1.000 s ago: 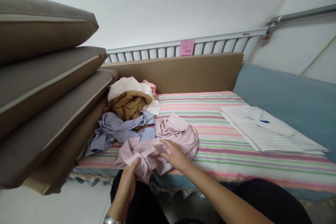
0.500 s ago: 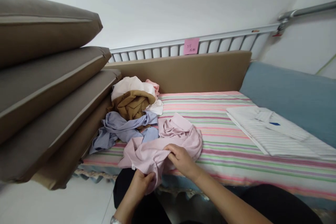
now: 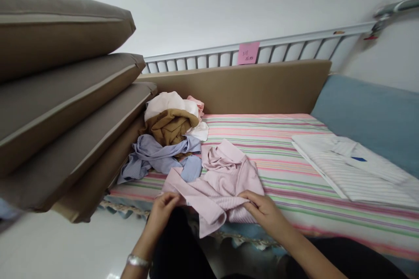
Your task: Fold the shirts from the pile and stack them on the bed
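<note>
A pink striped shirt (image 3: 229, 183) lies crumpled at the front edge of the striped bed cover, with part of it hanging over the edge. My left hand (image 3: 166, 207) pinches its left end, fingers closed. On the other side, my right hand (image 3: 258, 207) grips the cloth between thumb and fingers, so the fabric stretches between both hands. Just behind the shirt is a crumpled blue shirt (image 3: 153, 154). Farther back, a brown garment (image 3: 172, 126) rests against white clothing (image 3: 170, 101) and a bit of salmon-pink cloth (image 3: 198, 103).
Thick brown cushions (image 3: 72, 83) are stacked at the left. A folded white striped shirt (image 3: 360, 174) lies on the bed cover (image 3: 262, 139) at right, near a blue cushion (image 3: 369, 117). A brown panel (image 3: 262, 89) and a railing with a pink note (image 3: 248, 53) stand behind.
My hands have moved apart, the left one leftward and the right one rightward, spreading the pink shirt's near part between them. The view has shifted slightly.
</note>
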The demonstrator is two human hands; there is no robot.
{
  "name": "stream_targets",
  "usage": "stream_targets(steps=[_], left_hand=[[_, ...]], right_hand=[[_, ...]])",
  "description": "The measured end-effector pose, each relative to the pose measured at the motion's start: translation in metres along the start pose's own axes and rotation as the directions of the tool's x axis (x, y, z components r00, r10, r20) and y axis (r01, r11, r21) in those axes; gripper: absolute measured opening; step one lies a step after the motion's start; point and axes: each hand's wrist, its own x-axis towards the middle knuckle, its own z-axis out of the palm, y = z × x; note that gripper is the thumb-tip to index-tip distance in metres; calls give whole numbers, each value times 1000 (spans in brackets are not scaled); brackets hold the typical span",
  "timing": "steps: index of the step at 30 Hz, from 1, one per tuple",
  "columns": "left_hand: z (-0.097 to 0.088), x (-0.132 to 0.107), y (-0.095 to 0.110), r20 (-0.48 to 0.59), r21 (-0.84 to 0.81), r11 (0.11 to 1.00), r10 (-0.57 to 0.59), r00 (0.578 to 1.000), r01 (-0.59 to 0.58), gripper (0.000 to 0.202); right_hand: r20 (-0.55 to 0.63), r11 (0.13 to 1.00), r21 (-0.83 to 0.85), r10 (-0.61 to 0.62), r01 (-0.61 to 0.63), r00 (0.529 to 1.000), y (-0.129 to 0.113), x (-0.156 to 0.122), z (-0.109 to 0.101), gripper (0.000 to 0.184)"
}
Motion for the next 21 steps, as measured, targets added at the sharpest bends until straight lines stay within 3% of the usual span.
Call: stream_targets(steps=[1,3,6,8,10,13,15,17,21], left_hand=[[-10,9,-1,-90,88,995,42,995,-34,21],[-25,28,-2,-90,294,947,166,982,-132,28],[-26,53,2,152,526,799,249,956,-292,46],[-20,65,6,271,565,748,232,934,-349,38],[-15,74,11,311,549,745,238,920,-379,22],[-16,83,29,246,523,758,303,921,-389,14],[-19,86,52,129,530,755,379,916,-387,20],[-19,86,84,-15,567,715,506,863,-409,22],[-4,82,160,-202,659,571,761,616,-489,19]], right_hand=[[-15,1000,-3,-8,8,1000,0,0,-3,24],[-39,1000,-2,-16,16,999,-1,0,-8,24],[-46,1000,-7,-20,20,999,-3,0,-11,26],[-56,1000,-16,-17,16,998,-6,0,-14,26],[-82,1000,-28,-14,11,997,-8,1,-21,25],[-181,999,-51,-14,5,983,-7,6,-41,25],[-288,998,-60,-4,-14,957,-5,12,-59,25],[-416,997,-66,1,-32,909,-7,21,-78,24],[-613,998,-67,-50,11,789,-25,34,-113,22]])
